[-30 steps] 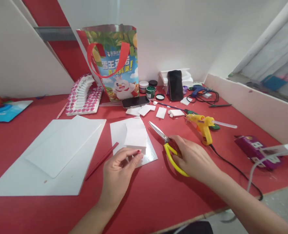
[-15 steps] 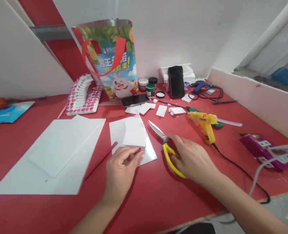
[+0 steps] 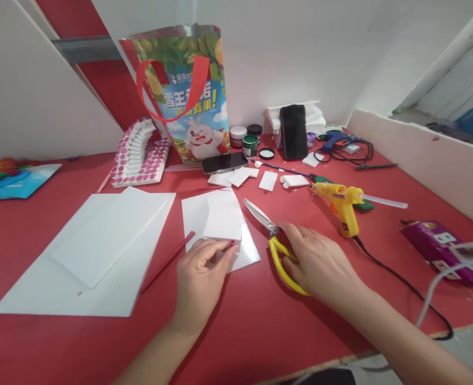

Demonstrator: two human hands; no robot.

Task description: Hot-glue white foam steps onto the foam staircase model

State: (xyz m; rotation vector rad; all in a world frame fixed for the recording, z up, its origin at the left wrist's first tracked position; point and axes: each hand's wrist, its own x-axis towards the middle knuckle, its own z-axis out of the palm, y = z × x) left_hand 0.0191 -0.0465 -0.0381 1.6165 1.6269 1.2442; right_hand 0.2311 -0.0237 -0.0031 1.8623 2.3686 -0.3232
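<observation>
Looking across the red tabletop (image 3: 100, 347) from the left, I first see a flat light-blue packet (image 3: 36, 181) with colourful bits on it. Next comes a large white rectangular board (image 3: 111, 302) lying flat, a smaller white sheet (image 3: 100, 240) on top of it. Behind them stands a white curved piece dotted with pink (image 3: 138, 160), and just to its right a tall printed paper bag with red handles (image 3: 200, 117). A thin dark-red stick (image 3: 168, 262) lies between the board and the left hand (image 3: 202, 272).

That hand is closed in a pinch, thumb and forefinger on a tiny dark-red piece (image 3: 232, 243), too small for me to make out its shape. It is at the near edge of a white block-like piece (image 3: 224, 216), which rests on a glossy white sheet (image 3: 250, 251). Beyond are a black phone lying flat (image 3: 225, 162), small jars (image 3: 250, 145) and small white rectangular pieces (image 3: 268, 181).

To the right, the right hand (image 3: 318, 262) grips the yellow-handled metal scissors (image 3: 278, 262), fingers wrapped at the handles, blades together and pointing away towards the left. Farther right lie a yellow glue gun (image 3: 342, 206) with a clear stick in its back and a shiny purple packet (image 3: 440, 246).
</observation>
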